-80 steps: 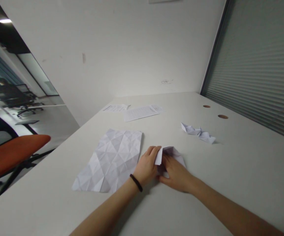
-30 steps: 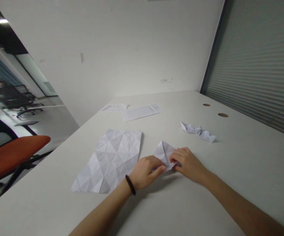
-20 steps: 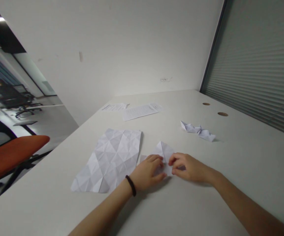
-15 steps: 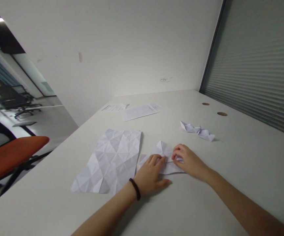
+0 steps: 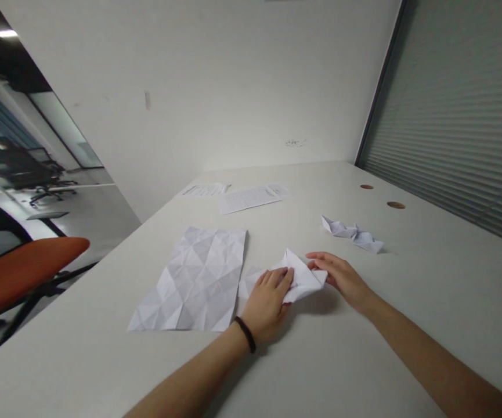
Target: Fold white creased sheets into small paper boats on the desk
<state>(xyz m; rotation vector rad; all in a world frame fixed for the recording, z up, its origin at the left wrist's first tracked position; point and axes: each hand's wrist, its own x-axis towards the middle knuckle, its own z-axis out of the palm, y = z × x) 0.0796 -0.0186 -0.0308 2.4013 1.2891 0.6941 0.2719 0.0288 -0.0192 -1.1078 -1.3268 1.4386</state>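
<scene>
My left hand grips a white sheet of folded paper, its fingers on top and its thumb underneath. The paper has a raised peak, and its right corner is lifted off the table. At that corner, my right hand has its fingers loosely stretched out, some of them behind the paper; its thumb is hidden. Left of the hands lies a creased white sheet, spread out and covered in fold lines. Beyond my right hand rests a small folded paper piece with pointed ends.
Printed sheets and another printed paper lie toward the back of the white table. Two round holes are in the tabletop at right. An orange-seated chair stands left. Behind are a wall and a window blind.
The right side of the folded paper has risen off the table. My right hand has loosened its pinch and stretched its fingers. My left thumb has gone under the paper.
</scene>
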